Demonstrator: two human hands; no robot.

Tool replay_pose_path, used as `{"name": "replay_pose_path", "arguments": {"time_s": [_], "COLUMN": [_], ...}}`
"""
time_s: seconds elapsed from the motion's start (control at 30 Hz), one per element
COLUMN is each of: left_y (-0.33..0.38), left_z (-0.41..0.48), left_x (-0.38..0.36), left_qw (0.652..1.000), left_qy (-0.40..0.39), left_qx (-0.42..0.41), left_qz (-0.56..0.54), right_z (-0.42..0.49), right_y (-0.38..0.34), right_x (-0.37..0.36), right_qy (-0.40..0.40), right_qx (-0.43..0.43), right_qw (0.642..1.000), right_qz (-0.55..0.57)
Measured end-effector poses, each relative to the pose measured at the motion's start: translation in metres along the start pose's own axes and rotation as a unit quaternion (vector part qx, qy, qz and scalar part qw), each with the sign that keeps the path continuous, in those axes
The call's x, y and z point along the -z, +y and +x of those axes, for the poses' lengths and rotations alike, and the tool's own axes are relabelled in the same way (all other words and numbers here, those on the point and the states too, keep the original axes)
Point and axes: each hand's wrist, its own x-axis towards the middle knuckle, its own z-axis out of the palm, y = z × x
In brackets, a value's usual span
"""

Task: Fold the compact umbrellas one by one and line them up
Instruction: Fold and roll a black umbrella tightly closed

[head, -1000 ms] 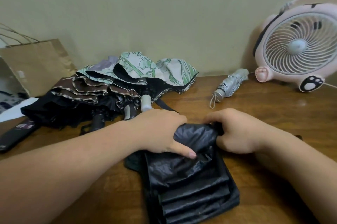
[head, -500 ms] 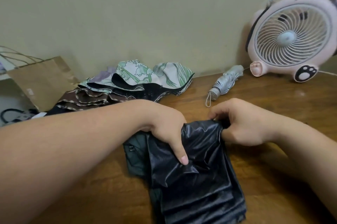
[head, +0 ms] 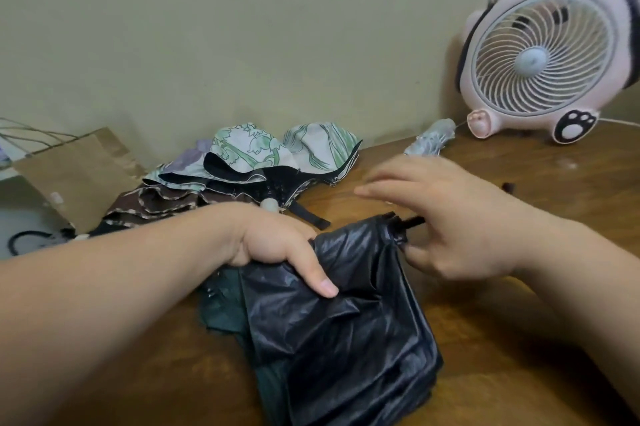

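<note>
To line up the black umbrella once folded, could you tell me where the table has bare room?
The table is bare in front of the fan, right of the silver umbrella, beyond the right hand. A narrower gap lies between that umbrella and the unfolded pile. Back left is crowded.

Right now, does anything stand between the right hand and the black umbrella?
Nothing visible does. The right hand is open, right beside the black umbrella at its tip end, its thumb close to the fabric. The left hand grips the fabric.
</note>
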Motion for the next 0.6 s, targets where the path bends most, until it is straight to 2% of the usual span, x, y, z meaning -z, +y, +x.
{"name": "replay_pose_path", "arguments": {"time_s": [0.07, 0.13, 0.17, 0.23, 0.3, 0.37, 0.4, 0.47, 0.5, 0.53, 0.6], "left_y": [-0.008, -0.019, -0.024, -0.031, -0.032, -0.029, -0.027, -0.022, -0.020, -0.019, -0.016], "left_z": [-0.003, -0.005, -0.006, -0.008, -0.006, 0.000, 0.004, 0.015, 0.018, 0.021, 0.024], "left_x": [0.000, 0.001, 0.001, 0.000, -0.010, -0.025, -0.033, -0.047, -0.052, -0.054, -0.057], "left_qw": [0.997, 0.984, 0.973, 0.952, 0.936, 0.921, 0.909, 0.872, 0.848, 0.822, 0.780], "left_qy": [0.018, 0.053, 0.061, 0.067, 0.074, 0.124, 0.163, 0.256, 0.306, 0.349, 0.402], "left_qx": [-0.054, -0.124, -0.159, -0.217, -0.269, -0.313, -0.333, -0.360, -0.367, -0.372, -0.393], "left_qz": [-0.052, -0.119, -0.155, -0.205, -0.214, -0.194, -0.190, -0.211, -0.230, -0.251, -0.275], "right_z": [-0.002, -0.004, -0.005, -0.003, 0.001, 0.004, 0.004, 0.003, 0.001, 0.001, 0.002], "right_y": [0.005, 0.006, 0.006, 0.006, 0.009, 0.012, 0.014, 0.014, 0.014, 0.012, 0.006], "right_x": [0.002, 0.007, 0.008, 0.002, -0.003, -0.007, -0.007, -0.006, -0.007, -0.010, -0.015], "right_qy": [0.175, 0.345, 0.406, 0.448, 0.397, 0.296, 0.237, 0.107, 0.057, 0.024, 0.005], "right_qx": [0.033, 0.027, 0.013, -0.038, -0.104, -0.154, -0.177, -0.193, -0.181, -0.156, -0.119], "right_qw": [0.984, 0.937, 0.914, 0.883, 0.857, 0.824, 0.786, 0.686, 0.655, 0.638, 0.615], "right_qz": [-0.025, -0.038, -0.011, 0.136, 0.310, 0.458, 0.542, 0.693, 0.732, 0.753, 0.779]}}
